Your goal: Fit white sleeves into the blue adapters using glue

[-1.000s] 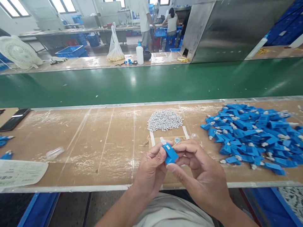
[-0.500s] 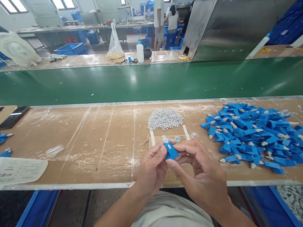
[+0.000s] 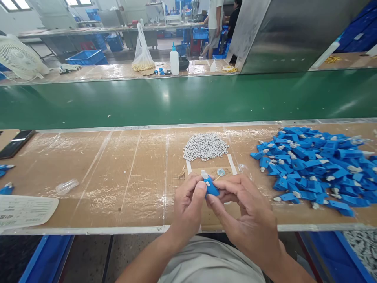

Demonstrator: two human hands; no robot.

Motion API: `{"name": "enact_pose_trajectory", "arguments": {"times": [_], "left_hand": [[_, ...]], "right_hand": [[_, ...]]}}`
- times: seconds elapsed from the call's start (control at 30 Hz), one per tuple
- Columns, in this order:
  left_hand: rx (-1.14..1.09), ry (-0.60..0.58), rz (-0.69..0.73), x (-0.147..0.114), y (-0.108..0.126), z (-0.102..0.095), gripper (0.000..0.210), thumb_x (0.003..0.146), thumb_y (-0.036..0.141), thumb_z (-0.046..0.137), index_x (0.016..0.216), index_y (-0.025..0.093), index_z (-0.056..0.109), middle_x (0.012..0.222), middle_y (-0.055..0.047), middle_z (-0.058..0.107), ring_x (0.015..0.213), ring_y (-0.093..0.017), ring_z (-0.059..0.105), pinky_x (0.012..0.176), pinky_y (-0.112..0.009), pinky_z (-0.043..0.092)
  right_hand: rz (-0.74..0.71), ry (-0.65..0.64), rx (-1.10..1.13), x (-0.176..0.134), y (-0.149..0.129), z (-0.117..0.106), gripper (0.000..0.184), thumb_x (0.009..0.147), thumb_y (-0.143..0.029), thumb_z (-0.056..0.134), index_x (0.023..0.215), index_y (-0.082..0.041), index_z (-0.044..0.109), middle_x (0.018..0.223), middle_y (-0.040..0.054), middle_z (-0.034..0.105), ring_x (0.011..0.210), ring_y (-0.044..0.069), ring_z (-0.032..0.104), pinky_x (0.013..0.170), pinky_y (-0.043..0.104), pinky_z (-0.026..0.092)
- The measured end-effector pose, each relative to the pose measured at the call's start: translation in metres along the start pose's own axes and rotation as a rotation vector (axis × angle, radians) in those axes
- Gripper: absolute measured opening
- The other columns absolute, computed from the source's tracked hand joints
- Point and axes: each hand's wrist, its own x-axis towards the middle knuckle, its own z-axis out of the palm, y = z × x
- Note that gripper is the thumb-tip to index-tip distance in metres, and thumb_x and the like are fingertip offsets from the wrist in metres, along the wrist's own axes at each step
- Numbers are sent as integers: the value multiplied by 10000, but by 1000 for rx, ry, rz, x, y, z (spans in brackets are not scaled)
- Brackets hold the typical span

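A small blue plastic part [image 3: 211, 189] with a whitish tip is between my two hands, tip pointing up and away from me. My left hand [image 3: 190, 206] pinches it from the left, thumb lying along its upper face. My right hand [image 3: 247, 214] is closed at its lower right end, thumb and fingertips against it. A pale thin stick [image 3: 218, 177] shows at the right index fingertip; whether it is held is unclear. Just beyond stands a small round bluish cap [image 3: 220, 172]. Farther back lies a pile of small grey pieces [image 3: 205, 146].
Many similar blue parts [image 3: 318, 169] are heaped at the right. A clear plastic tube [image 3: 67, 186], a paper sheet [image 3: 28, 210] and a phone [image 3: 16, 144] lie at the left. Behind the table runs a green belt [image 3: 132, 102]. Blue bins [image 3: 47, 259] are below the table edge.
The blue part has tilted slightly in my fingers, and my left thumb has moved up over it. A thin stick now shows by my right fingertip. A person in the background has moved right.
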Motion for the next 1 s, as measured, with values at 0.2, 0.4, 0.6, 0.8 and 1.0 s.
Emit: {"name": "enact_pose_trajectory", "arguments": {"times": [0.2, 0.4, 0.6, 0.8, 1.0], "left_hand": [[218, -57, 109, -2, 5, -4, 337, 1066, 308, 412, 820, 188, 609, 831, -36, 542, 809, -176, 530, 750, -318, 428], [201, -150, 41, -9, 3, -3, 276, 1055, 337, 442, 1066, 194, 679, 1031, -77, 629, 976, -208, 586, 911, -340, 466], [145, 5, -131, -6, -4, -5, 326, 991, 462, 563, 1038, 184, 726, 963, -84, 668, 847, -200, 630, 730, -292, 507], [1020, 447, -38, 45, 27, -110, 269, 838, 477, 679, 925, 233, 748, 795, -13, 624, 760, -235, 626, 764, -370, 494], [1483, 443, -245, 96, -2, -206, 342, 771, 567, 689, 837, 232, 720, 638, 27, 425, 590, -201, 523, 615, -331, 410]], "right_hand": [[-117, 67, -121, -3, 2, 3, 330, 887, -43, 702, 1170, -207, 662, 944, 48, 634, 728, 146, 642, 590, 263, 594], [-88, 63, -121, -8, 11, 5, 310, 905, -56, 690, 1177, -202, 656, 968, 53, 623, 741, 145, 639, 622, 271, 598], [-50, -46, -41, -22, 15, 2, 449, 937, -67, 641, 1345, -244, 576, 1047, 74, 621, 835, 184, 665, 715, 334, 621], [109, -64, -80, -28, 41, -37, 261, 973, -177, 626, 1227, -236, 625, 1021, 55, 639, 767, 166, 683, 730, 331, 601], [216, 2, -584, -1, 106, -112, 124, 974, -263, 607, 1030, -194, 693, 913, 58, 683, 737, 197, 662, 708, 341, 541]]}}
